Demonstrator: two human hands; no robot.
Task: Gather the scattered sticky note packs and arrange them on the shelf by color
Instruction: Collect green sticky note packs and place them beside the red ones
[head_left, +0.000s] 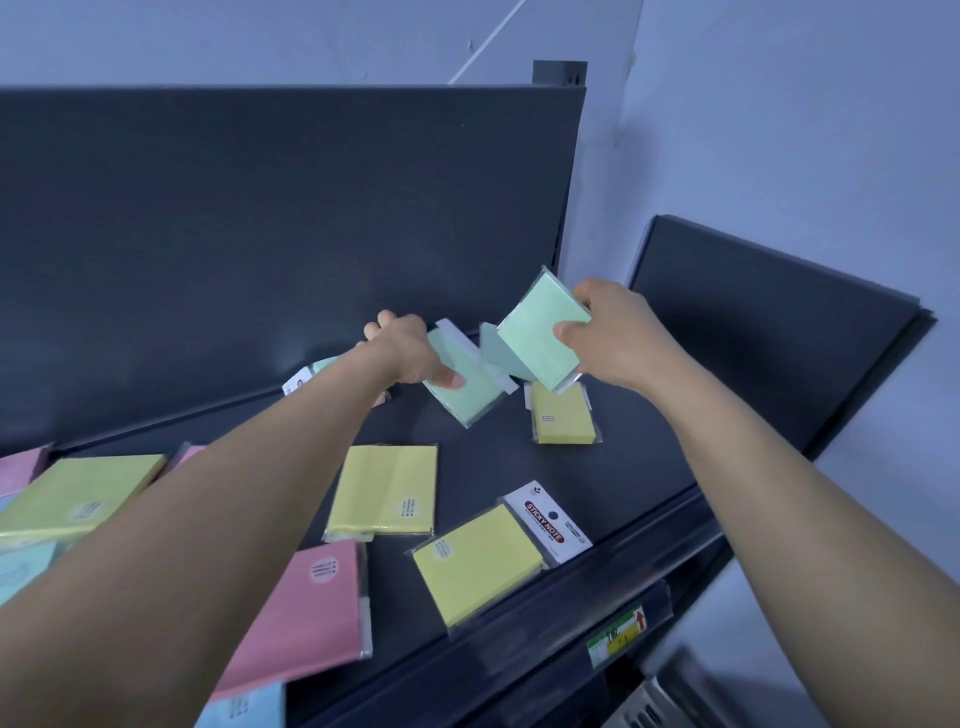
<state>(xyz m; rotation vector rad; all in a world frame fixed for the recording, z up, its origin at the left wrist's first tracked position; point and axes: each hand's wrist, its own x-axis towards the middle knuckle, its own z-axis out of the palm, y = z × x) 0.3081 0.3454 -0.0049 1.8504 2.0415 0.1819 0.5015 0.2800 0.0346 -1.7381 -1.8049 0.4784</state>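
My left hand (410, 353) grips a green sticky note pack (470, 387) near the back of the dark shelf (639, 467). My right hand (613, 338) holds a second green pack (540, 332), tilted and lifted above the shelf. A third green pack (491, 345) stands between the two. Yellow packs lie at the back right (563, 415), the middle (387, 488), the front (478, 561) and the far left (83, 493). A pink pack (306, 613) lies at the front left, partly under my left forearm.
More pink (21, 467) and pale blue packs (26, 571) crowd the shelf's left end; a blue pack (244, 709) hangs over the front edge. A price label (618, 634) sits on the front rail. The dark back panel (260, 234) rises behind; a second dark panel (753, 332) stands to the right.
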